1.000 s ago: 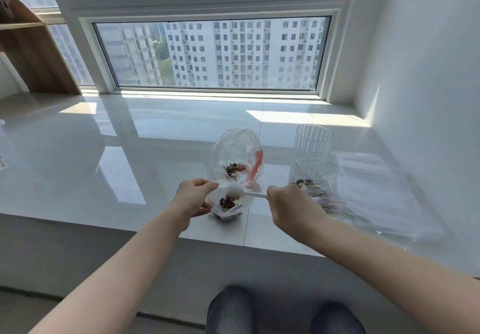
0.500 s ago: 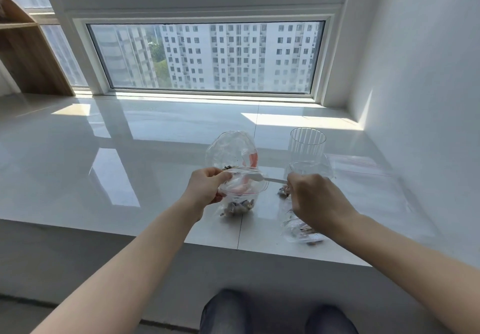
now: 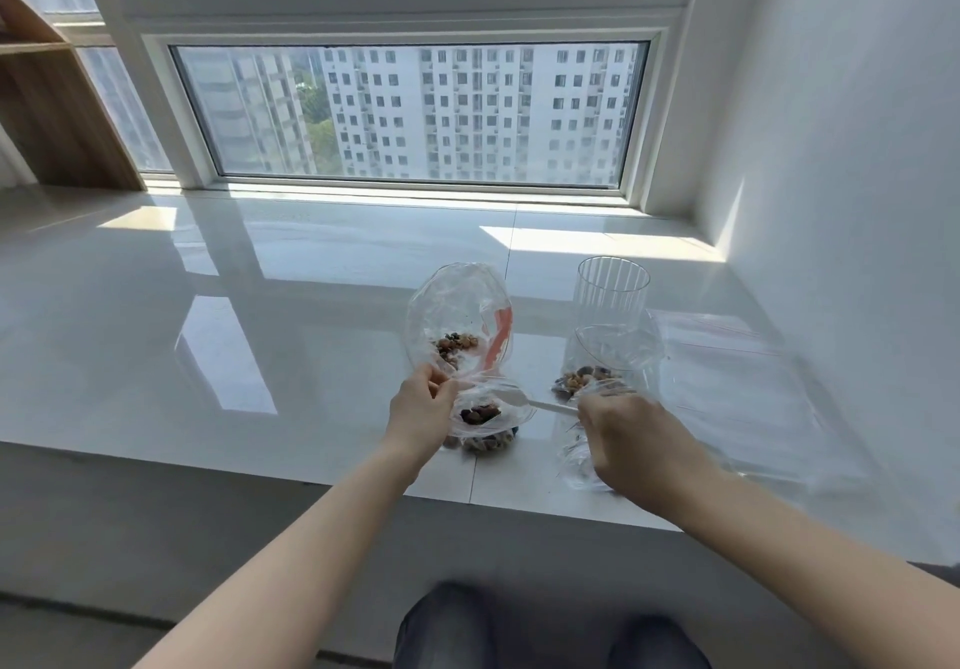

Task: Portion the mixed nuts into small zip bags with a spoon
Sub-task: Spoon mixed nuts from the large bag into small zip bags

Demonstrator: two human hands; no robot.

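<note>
My left hand point(image 3: 422, 411) pinches the open rim of a small clear zip bag point(image 3: 511, 421) that stands on the white sill with mixed nuts at its bottom. My right hand point(image 3: 626, 442) grips the handle of a white spoon point(image 3: 537, 403). The spoon's bowl sits inside the bag's mouth, loaded with dark nuts point(image 3: 480, 413). Behind stands a larger clear bag point(image 3: 457, 317) with nuts and an orange strip inside. To the right, another small bag with nuts point(image 3: 589, 377) sits by my right hand.
A ribbed clear glass point(image 3: 613, 291) stands behind the right bag. Flat spare zip bags point(image 3: 727, 382) lie at the right near the white wall point(image 3: 831, 200). The sill's front edge point(image 3: 260, 471) runs just under my wrists; my knees show below. A wooden shelf point(image 3: 47, 112) stands far left.
The spoon has come into the small bag's mouth with a load of nuts. My view has tilted down a little and both hands have shifted slightly.
</note>
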